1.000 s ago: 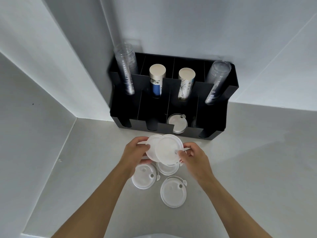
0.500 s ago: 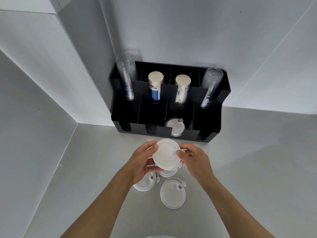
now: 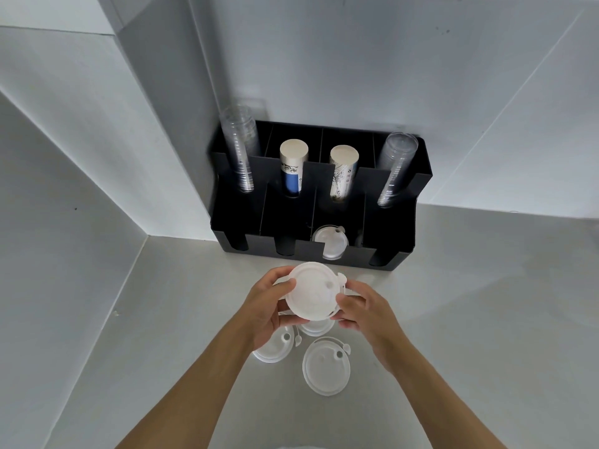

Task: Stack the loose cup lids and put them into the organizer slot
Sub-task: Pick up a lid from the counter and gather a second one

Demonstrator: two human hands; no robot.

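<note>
1. Nearest me, one loose lid (image 3: 326,366) lies flat on the grey counter (image 3: 470,319), right of centre.
2. Second loose lid (image 3: 274,349) sits left of it, partly under my left wrist; a third lid (image 3: 317,326) peeks out below the held ones.
3. My left hand (image 3: 267,303) and right hand (image 3: 364,311) both pinch the held lid stack (image 3: 312,290) by its edges, lifted off the counter, thumbs on top. How many lids are in it I can't tell.
4. Farther back, the black organizer (image 3: 389,234) stands against the wall; a lid in the slot (image 3: 330,243) leans in the third front slot from left.
5. Rear slots: clear cup stacks (image 3: 241,153) at both ends, two paper cup stacks (image 3: 293,170) between.
</note>
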